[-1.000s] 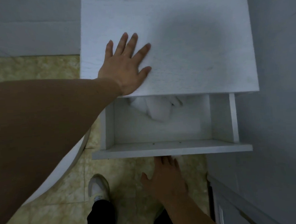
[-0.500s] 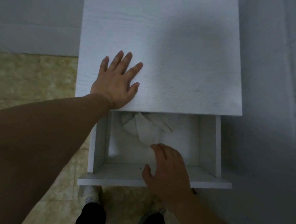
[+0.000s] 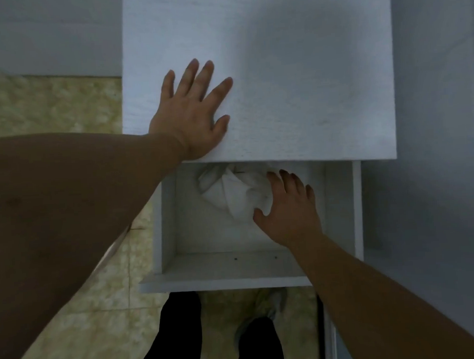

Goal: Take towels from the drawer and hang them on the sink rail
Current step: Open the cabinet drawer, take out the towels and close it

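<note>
Our right hand [image 3: 287, 209] reaches the crumpled towels [image 3: 232, 193], grip apart, nothing clamped; left hand [image 3: 192, 113] lies flat. Closing there, we might snag only a fold.

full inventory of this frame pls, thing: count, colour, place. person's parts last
cabinet top: 1, white, upper centre, wood-grain surface
drawer: 1, white, pulled open below the cabinet top
towels: crumpled bundle, count cannot tell, white, at the back of the drawer, partly under the cabinet top
floor: beige-green marbled tiles, left and bottom
wall: grey, right side and upper left
shoe: 1 visible, pale, on the floor below the drawer front
trouser legs: 2, black, bottom centre
left hand: flat on the cabinet top near its front edge, fingers spread
right hand: inside the drawer, fingers relaxed, at the right edge of the towels, no grip yet
</note>
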The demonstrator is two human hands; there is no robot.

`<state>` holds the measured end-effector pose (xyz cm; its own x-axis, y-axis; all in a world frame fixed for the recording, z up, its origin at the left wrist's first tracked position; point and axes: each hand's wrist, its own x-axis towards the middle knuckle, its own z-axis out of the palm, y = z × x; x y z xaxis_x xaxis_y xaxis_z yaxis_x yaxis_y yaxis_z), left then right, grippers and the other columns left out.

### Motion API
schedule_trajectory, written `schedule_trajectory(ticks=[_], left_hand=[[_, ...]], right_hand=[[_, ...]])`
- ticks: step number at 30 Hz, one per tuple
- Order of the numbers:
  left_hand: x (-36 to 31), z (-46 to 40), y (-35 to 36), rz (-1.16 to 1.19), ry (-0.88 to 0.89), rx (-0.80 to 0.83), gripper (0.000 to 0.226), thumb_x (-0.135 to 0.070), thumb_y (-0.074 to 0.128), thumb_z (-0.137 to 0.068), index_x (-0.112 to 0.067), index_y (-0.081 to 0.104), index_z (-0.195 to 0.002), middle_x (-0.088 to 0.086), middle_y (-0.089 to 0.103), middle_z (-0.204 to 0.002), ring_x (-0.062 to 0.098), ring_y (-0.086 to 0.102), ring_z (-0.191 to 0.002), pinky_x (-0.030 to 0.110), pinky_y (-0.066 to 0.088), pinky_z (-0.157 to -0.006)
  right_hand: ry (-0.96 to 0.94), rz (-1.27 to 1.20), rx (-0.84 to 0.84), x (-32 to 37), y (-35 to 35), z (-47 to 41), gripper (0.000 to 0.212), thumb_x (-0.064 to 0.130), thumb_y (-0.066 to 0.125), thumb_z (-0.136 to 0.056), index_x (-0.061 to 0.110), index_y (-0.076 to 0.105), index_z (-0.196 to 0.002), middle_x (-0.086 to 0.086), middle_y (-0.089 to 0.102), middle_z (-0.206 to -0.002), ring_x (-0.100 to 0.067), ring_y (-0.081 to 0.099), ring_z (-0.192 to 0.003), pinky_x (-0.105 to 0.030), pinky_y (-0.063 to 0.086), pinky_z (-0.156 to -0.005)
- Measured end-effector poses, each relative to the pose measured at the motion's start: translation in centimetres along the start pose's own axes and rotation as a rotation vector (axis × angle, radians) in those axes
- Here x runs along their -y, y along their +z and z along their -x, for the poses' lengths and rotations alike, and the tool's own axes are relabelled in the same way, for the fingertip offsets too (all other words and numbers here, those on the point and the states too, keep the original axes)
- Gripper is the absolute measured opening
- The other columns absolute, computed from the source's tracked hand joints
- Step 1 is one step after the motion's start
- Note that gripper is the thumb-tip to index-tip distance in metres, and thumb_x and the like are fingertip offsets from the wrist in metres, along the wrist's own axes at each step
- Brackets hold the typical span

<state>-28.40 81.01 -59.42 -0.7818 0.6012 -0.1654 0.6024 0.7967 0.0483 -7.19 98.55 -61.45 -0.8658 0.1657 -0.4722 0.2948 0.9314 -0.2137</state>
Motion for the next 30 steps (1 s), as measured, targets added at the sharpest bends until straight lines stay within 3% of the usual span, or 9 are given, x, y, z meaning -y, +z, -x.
schedule_trajectory(ticks=[8,15,17,20,22,25,30], left_hand=[[0.0,0.0,-0.1,-0.003,0.031,0.040,0.074,-0.068,0.009,-0.092,-0.032,-0.006,-0.155,0.010,-0.009,-0.164,0.030,-0.013,-0.150,0.060,0.002,-0.118],[-0.4,1.2,-0.3,0.002,0.064,0.093,0.077,-0.070,0.008,-0.092,-0.029,-0.010,-0.154,0.010,-0.013,-0.163,0.028,-0.015,-0.149,0.058,0.000,-0.118],[-1.6,4.1,0.2,0.028,0.139,0.072,0.073,-0.063,0.016,-0.096,-0.025,0.003,-0.156,0.013,-0.001,-0.164,0.028,-0.005,-0.151,0.056,0.005,-0.119],[-3.3,10.3,1.9,0.168,0.172,-0.064,0.057,-0.044,0.038,-0.098,-0.016,0.038,-0.148,0.017,0.029,-0.157,0.033,0.021,-0.147,0.055,0.019,-0.117],[-4.3,13.3,3.4,0.258,0.125,-0.171,0.051,-0.033,0.049,-0.094,-0.012,0.050,-0.140,0.020,0.038,-0.152,0.037,0.031,-0.142,0.056,0.028,-0.113],[-7.0,15.2,4.4,0.298,0.043,-0.259,0.054,-0.030,0.059,-0.087,-0.010,0.053,-0.138,0.021,0.044,-0.146,0.038,0.039,-0.131,0.053,0.036,-0.105],[-9.6,12.0,6.9,0.266,-0.333,0.000,0.082,-0.059,0.046,-0.087,-0.015,0.023,-0.152,0.019,0.030,-0.153,0.038,0.027,-0.140,0.057,0.027,-0.112]], right_hand=[[0.108,-0.098,-0.038,3.2,-0.1,-0.8,0.092,0.062,0.056,-0.082,0.025,0.014,-0.154,-0.009,0.017,-0.163,-0.032,0.011,-0.151,-0.060,0.011,-0.120],[0.077,-0.071,-0.055,3.6,0.3,-1.7,0.100,0.065,0.058,-0.078,0.029,0.004,-0.155,-0.008,0.013,-0.164,-0.034,0.011,-0.150,-0.062,0.012,-0.118],[0.070,-0.063,-0.050,3.3,0.4,-2.3,0.101,0.065,0.058,-0.078,0.027,0.005,-0.155,-0.008,0.014,-0.163,-0.034,0.011,-0.150,-0.063,0.013,-0.118],[0.001,-0.045,-0.070,2.9,0.5,-3.3,0.100,0.066,0.056,-0.076,0.024,0.012,-0.155,-0.008,0.022,-0.160,-0.034,0.018,-0.148,-0.063,0.017,-0.116],[-0.030,-0.046,-0.080,2.1,0.7,-3.6,0.097,0.067,0.053,-0.075,0.023,0.017,-0.154,-0.009,0.027,-0.158,-0.035,0.022,-0.146,-0.064,0.020,-0.115],[-0.113,-0.042,-0.102,0.4,1.1,-3.7,0.094,0.068,0.045,-0.075,0.023,0.020,-0.154,-0.010,0.031,-0.156,-0.035,0.024,-0.145,-0.064,0.023,-0.114],[-0.138,-0.033,-0.157,-2.6,1.6,-4.8,0.090,0.070,0.040,-0.079,0.018,0.031,-0.151,-0.012,0.039,-0.152,-0.038,0.036,-0.138,-0.063,0.029,-0.110]])
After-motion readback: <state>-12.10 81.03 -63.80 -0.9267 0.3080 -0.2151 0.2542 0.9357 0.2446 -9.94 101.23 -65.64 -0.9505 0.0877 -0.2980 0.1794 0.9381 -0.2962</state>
